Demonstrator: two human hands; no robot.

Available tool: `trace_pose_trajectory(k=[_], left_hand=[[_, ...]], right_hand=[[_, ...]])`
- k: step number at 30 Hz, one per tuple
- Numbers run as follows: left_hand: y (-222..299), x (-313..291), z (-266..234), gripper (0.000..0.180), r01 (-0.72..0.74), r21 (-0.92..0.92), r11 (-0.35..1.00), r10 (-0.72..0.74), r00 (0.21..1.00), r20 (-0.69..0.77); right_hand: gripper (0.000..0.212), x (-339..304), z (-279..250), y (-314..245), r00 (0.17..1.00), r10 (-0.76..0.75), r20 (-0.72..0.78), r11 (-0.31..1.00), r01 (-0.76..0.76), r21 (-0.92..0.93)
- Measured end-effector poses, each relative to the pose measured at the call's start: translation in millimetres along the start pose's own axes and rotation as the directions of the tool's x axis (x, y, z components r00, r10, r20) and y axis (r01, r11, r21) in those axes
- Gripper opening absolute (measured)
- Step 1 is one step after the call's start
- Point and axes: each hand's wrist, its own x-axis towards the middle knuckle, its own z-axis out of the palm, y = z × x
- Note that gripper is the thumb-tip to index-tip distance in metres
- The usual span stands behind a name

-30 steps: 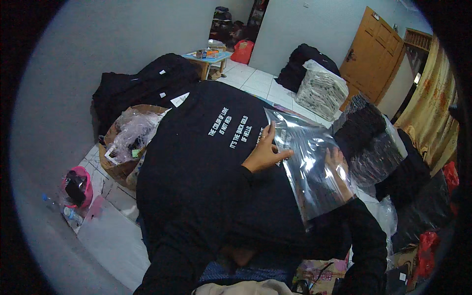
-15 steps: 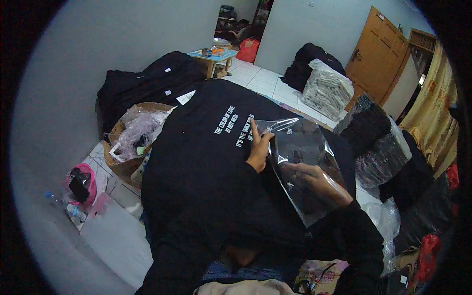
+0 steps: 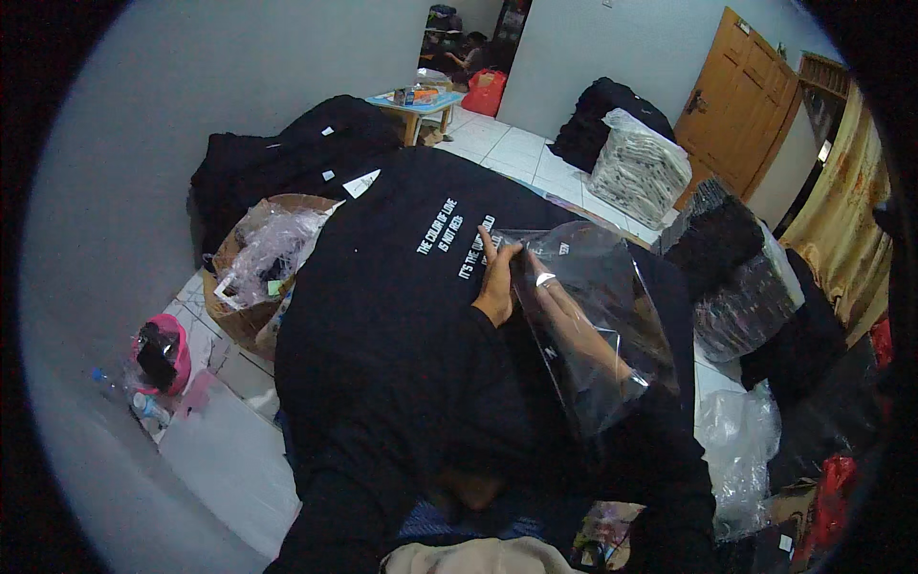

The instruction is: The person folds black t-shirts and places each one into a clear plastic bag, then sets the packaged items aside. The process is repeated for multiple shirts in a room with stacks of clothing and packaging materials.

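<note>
A black garment (image 3: 382,316) with white printed lettering lies spread out in front of me. Over its right side I hold up a clear plastic bag (image 3: 598,287). Its left edge is pinched between thumb and fingers of my left hand (image 3: 496,285), with the index finger pointing up. My right hand (image 3: 562,306) shows through the film, reaching inside the bag up to the wrist. Its fingers are stretched out towards the left hand and hold nothing that I can see. Glare on the film partly blurs the fingertips.
Left stands a cardboard box (image 3: 234,316) of crumpled plastic, with black garments (image 3: 287,172) behind it. A pink bin (image 3: 180,356) is further left. Packed stacks (image 3: 732,277) and loose plastic (image 3: 741,440) lie right. A small table (image 3: 416,105) stands at the back; a person sits beyond.
My right hand has pushed deeper into the bag, up and to the left, and its fingers have straightened. The bag has opened out around it. My left hand keeps its pinch, barely shifted.
</note>
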Motion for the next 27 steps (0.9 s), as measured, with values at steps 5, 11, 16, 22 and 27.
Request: trace_pose_trajectory(k=[5,11,16,22,27], left_hand=[[-2,2,-6,0.085,-0.012,0.078,0.997,0.024,0.987,-0.157],[3,-6,-1,0.076,-0.111,0.273,0.956,0.136,0.988,-0.076],[4,-1,-5,0.043,-0.279,0.592,0.756,0.3,0.952,0.066],[-1,12,-10,0.044,-0.236,0.545,0.805,0.247,0.967,0.053],[1,13,-14,0.056,-0.168,0.378,0.91,0.193,0.981,-0.028]], right_hand=[[0.043,37,21,33,0.999,0.02,0.032,0.705,0.009,-0.709],[0.044,7,-52,45,0.998,0.018,-0.066,0.698,-0.06,-0.713],[0.047,-25,-91,48,0.988,0.021,-0.152,0.292,-0.152,-0.944],[0.047,0,-102,74,0.942,0.235,-0.241,0.281,-0.304,-0.91],[0.047,1,-111,85,0.958,0.234,-0.167,0.544,-0.272,-0.794]])
